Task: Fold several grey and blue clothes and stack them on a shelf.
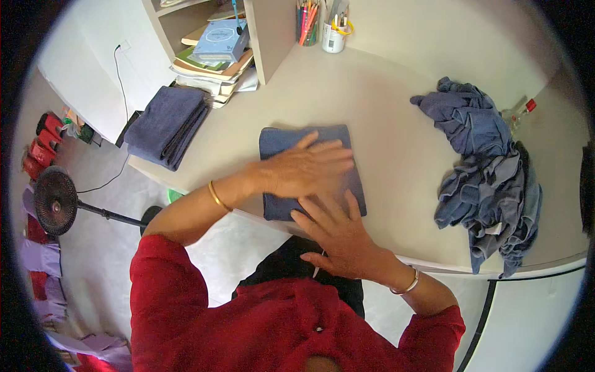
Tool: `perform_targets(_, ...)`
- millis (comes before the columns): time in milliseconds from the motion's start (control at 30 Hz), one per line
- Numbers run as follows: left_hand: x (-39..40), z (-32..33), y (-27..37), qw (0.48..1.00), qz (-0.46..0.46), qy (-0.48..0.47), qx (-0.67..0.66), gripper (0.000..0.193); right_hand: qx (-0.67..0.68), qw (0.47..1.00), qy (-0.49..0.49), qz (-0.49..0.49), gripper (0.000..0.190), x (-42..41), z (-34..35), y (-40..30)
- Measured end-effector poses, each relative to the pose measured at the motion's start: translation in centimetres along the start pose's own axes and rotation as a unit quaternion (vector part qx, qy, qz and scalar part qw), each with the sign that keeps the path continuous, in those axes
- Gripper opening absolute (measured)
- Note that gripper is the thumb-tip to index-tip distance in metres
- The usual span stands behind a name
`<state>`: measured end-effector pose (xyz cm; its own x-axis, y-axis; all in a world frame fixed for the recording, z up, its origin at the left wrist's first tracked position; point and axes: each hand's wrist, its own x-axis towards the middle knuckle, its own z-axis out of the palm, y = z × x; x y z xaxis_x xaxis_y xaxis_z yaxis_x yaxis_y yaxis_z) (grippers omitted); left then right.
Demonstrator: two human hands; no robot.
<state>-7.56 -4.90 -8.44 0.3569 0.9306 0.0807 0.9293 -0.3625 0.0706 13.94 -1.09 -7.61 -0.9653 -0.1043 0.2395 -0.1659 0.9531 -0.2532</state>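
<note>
A folded dark-blue cloth (279,139), perhaps a towel, lies flat on the desk in front of me. Across its upper middle rests my left hand (307,169), slightly blurred, fingers spread and pointing right. My right hand (337,228) lies over the cloth's lower edge, fingers apart, thumb hanging past the desk's front edge. Neither hand grasps anything. To the left sits a thicker stack of folded dark-blue cloth (162,123). On the right is a crumpled heap of blue and grey cloths (492,172), some ends drooping over the front edge.
The pale desk (390,139) carries pencils in a clear holder (307,23) and a white cup of pens (333,37) at the back. A shelf unit with stacked books (218,79) stands back left. A clear bottle with a red cap (530,106) is behind the heap. A black fan (56,200) stands left.
</note>
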Motion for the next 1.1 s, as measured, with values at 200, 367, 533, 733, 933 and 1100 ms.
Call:
perform_targets(200,-0.1,-0.3,-4.8,0.991,-0.135,-0.002,0.012,0.057,-0.021,1.0,0.02,-0.009,0.064,0.1,-0.6,-0.5)
perform_targets(367,-2.6,-1.5,-5.0,0.948,-0.278,0.082,0.132,0.056,0.05,0.998,0.005,0.027,0.06,0.6,-0.3,2.1)
perform_targets(533,-2.6,-2.7,3.3,0.959,-0.248,0.138,-0.016,0.064,0.028,0.988,0.143,0.054,0.057,3.7,-1.3,5.5)
perform_targets(733,-6.4,0.0,7.3,0.982,-0.177,0.069,-0.011,0.087,-0.032,0.996,0.071,0.034,0.07,2.8,0.6,7.1)
perform_targets(933,-7.9,-0.2,7.0,0.976,-0.204,0.076,-0.031,0.088,-0.033,0.996,0.063,0.045,0.08,2.4,0.4,7.2)
perform_targets(1100,-10.8,-0.6,6.6,0.963,-0.241,0.12,0.003,0.083,-0.018,0.995,0.04,0.092,0.075,1.2,-0.3,7.2)
